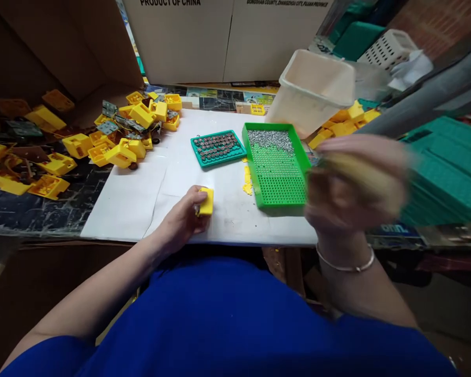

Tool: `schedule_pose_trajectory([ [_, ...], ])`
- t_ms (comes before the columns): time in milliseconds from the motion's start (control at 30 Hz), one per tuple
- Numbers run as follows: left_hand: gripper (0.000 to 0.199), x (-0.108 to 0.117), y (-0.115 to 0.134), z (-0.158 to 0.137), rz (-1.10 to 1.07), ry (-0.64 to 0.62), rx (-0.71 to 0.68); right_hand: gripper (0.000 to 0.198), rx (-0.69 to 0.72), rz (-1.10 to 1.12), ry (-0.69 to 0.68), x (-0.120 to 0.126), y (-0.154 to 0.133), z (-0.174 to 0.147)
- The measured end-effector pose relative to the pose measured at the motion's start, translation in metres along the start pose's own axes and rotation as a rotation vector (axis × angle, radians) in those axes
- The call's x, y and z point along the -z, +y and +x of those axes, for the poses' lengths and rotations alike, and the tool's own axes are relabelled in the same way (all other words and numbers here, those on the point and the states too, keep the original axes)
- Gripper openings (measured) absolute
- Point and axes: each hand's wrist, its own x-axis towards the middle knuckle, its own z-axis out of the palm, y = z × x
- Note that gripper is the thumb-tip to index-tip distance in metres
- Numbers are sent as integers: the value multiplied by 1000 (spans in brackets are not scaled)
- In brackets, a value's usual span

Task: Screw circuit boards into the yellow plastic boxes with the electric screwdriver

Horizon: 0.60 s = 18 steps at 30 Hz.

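Low over the white work surface, my left hand [184, 217] is closed round a small yellow plastic case [206, 202], the thumb on its upper edge. My right hand [357, 183], with a bracelet at the wrist, is raised at the right and smeared by motion; its fingers look curled, but I cannot make out whether anything is in them. It hides the right edge of a green perforated tray [278, 178], where small silver metal parts [270, 139] are heaped at the far end. Left of that tray lies a teal tray [220, 163] with rows of small round dark parts [215, 146].
Yellow cases with wires and circuit boards [141, 115] are piled at the left, some inside an open cardboard box [98, 52]. A translucent bin [314, 89] stands behind the green tray, with more yellow cases [337, 128] beside it. Flat yellow pieces [247, 180] lie between the trays.
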Motion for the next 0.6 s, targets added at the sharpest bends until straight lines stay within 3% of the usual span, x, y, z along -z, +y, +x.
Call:
schedule_pose_trajectory([
  [67, 35, 3, -1, 0, 24, -54, 26, 21, 212, -116, -203, -19, 5, 17],
  [133, 38, 5, -2, 0, 6, -88, 49, 32, 351, -336, -453, -42, 17, 41],
  [267, 32, 11, -4, -4, -96, -79, 48, 33, 448, -552, -738, -79, 43, 81],
  [400, 28, 17, -2, -9, -155, -52, 37, 30, 446, -630, -853, -95, 50, 91],
  [600, 36, 15, -7, -11, -181, -49, 32, 31, 398, -650, -848, -99, 45, 83],
])
